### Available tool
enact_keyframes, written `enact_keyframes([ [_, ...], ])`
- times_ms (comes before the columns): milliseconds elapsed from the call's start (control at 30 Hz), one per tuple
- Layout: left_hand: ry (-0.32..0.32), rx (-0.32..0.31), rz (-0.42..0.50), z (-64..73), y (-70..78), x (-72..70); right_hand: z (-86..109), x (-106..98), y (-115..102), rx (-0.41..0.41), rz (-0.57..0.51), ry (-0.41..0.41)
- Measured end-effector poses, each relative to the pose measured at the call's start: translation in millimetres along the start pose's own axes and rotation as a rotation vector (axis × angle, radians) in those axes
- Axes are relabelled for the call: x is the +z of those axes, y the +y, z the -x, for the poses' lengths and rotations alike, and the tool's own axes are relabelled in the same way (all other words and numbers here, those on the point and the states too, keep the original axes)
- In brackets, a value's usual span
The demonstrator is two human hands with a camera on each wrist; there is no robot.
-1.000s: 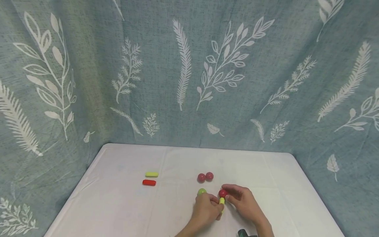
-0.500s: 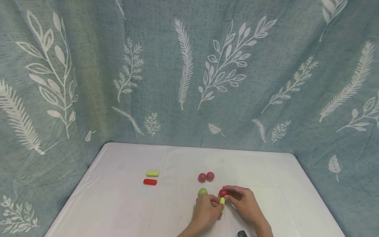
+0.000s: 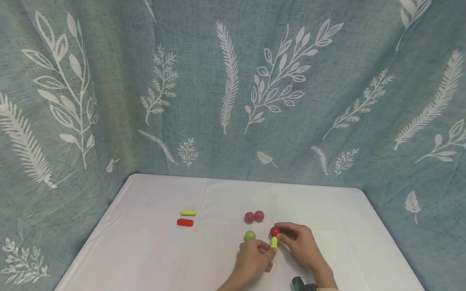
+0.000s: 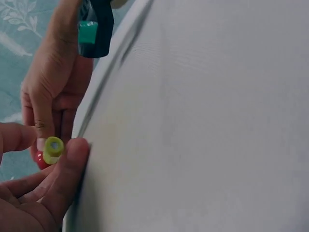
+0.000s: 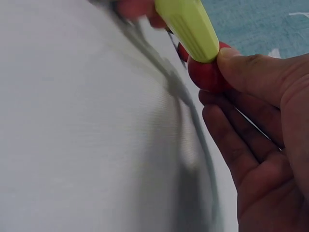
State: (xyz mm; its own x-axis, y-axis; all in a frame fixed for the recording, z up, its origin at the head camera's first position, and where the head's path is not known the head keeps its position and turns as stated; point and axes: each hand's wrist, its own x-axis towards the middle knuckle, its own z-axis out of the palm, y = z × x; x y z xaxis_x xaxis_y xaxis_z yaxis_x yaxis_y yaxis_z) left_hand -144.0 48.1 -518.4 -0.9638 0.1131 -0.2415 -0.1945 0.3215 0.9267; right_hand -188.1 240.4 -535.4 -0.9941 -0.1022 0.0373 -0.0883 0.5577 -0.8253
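Between the fingertips of my left hand (image 3: 253, 258) is a short yellow-green rod (image 3: 274, 242), its ribbed side showing large in the right wrist view (image 5: 188, 29). My right hand (image 3: 302, 244) pinches a glossy red ball (image 3: 274, 231) between thumb and fingers. The rod's end meets the ball, as the right wrist view shows. From the left wrist view the rod is seen end-on, with a round pale hole in its end and the red ball (image 4: 41, 161) behind it. A green ball (image 3: 249, 235) lies just beyond my left knuckles.
Two red balls (image 3: 254, 217) sit side by side farther back on the white-covered table (image 3: 153, 258). To the left lie another yellow-green rod (image 3: 188, 212) and a red rod (image 3: 185, 222). A patterned curtain (image 3: 204, 101) borders the table. A dark wrist device (image 3: 298, 283) is by my right forearm.
Both hands have risen slightly in the head view, bringing the red ball and rod a little away from me. The ball and rod stay together; the loose pieces keep their places.
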Motion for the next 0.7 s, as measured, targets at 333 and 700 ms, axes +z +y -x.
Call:
enact_keyframes([
  [333, 0.135, 0.156, 0.062, 3.8, -2.1, -41.0, -21.8, -2, 3, -0.03, 0.068, 0.033],
  [700, 0.306, 0.286, -0.08, -12.0, -15.1, -54.4, -28.1, -1, 12, -0.01, 0.022, 0.042],
])
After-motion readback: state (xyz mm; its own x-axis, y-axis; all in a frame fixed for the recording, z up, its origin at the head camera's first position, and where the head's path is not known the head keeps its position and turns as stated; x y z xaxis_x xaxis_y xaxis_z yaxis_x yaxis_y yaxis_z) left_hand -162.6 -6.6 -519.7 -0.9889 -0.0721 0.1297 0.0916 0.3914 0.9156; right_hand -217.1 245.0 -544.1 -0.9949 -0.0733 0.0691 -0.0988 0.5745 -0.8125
